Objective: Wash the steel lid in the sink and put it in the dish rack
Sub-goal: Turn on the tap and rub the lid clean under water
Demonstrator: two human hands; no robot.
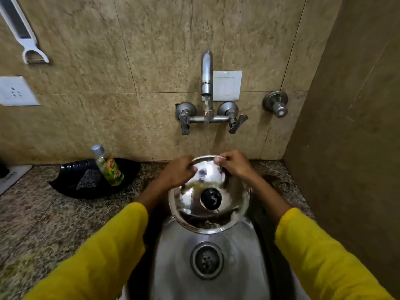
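Note:
A round steel lid (190, 198) with a black knob (211, 198) is held tilted above the steel sink (173, 260). My left hand (178, 171) grips its upper left rim. My right hand (233, 164) pinches the upper right rim. Water runs from the wall tap (207, 72) down onto the lid's top edge. The knob side faces me. No dish rack is in view.
A black tray (71, 185) on the granite counter to the left holds a scrub pad (87, 179) and a dish soap bottle (108, 166). Two tap handles (185, 118) and a separate valve (277, 103) stick out of the tiled wall. A brown side wall stands close on the right.

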